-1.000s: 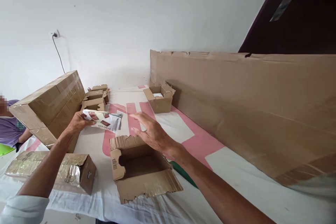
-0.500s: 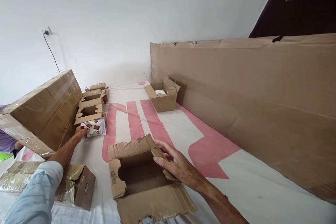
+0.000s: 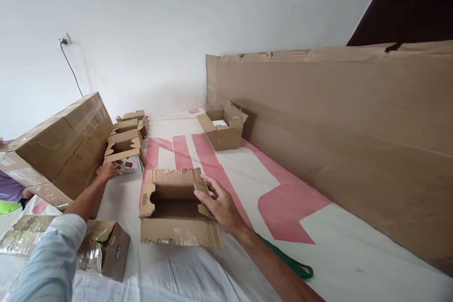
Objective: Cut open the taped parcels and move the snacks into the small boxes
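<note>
A tall brown cardboard sheet (image 3: 336, 141) leans along the bench. The empty, open brown carton (image 3: 175, 207) sits centre, right hand (image 3: 219, 203) fingers pinching its flap. The left hand (image 3: 106, 171) touches the white-and-red printed packet (image 3: 127, 166), grip hidden; nothing packed yet.

Left arm (image 3: 53, 259) in light blue sleeve; right forearm (image 3: 269, 264) bare

**Little legible print**

The white carton with red squares (image 3: 126, 166), near the sheet's left edge, carries a red word upside down that appears to read "Meal". The open cardboard box (image 3: 176, 207) by the near edge bears a barcode label on its left flap, too small to read. The sheet's (image 3: 336, 250) large pink marks form no readable word.
</note>
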### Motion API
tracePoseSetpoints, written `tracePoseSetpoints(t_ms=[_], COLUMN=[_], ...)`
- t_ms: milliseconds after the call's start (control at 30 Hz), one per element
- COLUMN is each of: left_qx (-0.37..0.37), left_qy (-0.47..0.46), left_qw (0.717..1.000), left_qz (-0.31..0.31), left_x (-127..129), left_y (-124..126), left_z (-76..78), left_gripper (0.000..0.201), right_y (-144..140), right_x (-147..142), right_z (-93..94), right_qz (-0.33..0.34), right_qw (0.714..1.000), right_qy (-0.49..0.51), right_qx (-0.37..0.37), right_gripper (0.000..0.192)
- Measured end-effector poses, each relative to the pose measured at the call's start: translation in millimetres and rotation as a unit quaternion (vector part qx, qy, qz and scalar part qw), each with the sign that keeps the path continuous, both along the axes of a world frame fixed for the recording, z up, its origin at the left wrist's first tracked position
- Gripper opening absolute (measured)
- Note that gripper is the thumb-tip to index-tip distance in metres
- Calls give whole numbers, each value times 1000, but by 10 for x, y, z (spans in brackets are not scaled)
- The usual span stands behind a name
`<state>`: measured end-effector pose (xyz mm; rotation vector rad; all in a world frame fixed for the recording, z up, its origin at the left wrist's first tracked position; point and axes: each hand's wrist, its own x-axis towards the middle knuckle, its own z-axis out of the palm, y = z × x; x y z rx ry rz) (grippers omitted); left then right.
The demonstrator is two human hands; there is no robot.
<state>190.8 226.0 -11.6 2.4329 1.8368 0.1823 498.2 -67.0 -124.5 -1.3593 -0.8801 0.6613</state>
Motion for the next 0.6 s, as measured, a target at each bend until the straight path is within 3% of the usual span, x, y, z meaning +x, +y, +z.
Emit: tracePoseSetpoints(t_ms=[133,200,233,267,300,333,400,467,600], left_qx=[-24,-64,-99,-109,-101,-94,-70,-49,-18], left_qy=[-24,-30,-12,30,97,156,222,246,280], left_qw=[991,971,942,922,919,918,926,936,948], left_qz=[-130,-229,-321,-370,-369,-353,-297,-246,-152], left_x=[158,287,353,414,462,491,480,382,74], left_y=[-647,-1070,-1273,-1454,-1598,-1698,-1749,-1626,-1171], left_z=[282,271,228,171,109,52,-17,-13,84], left_gripper=[39,45,60,78,82,72,41,24,19], right_y=[365,542,615,672,708,721,674,537,86], right_x=[-197,-349,-427,-499,-559,-602,-624,-564,-290], right_z=[24,67,96,127,158,186,220,217,90], right_qz=[8,24,34,43,51,57,60,57,25], right_qw=[999,998,997,996,995,994,993,991,976], right_qy=[-10,-23,-32,-41,-51,-60,-74,-95,-201], right_qx=[34,51,57,62,66,69,75,78,77], right_gripper=[64,61,60,58,57,55,53,51,42])
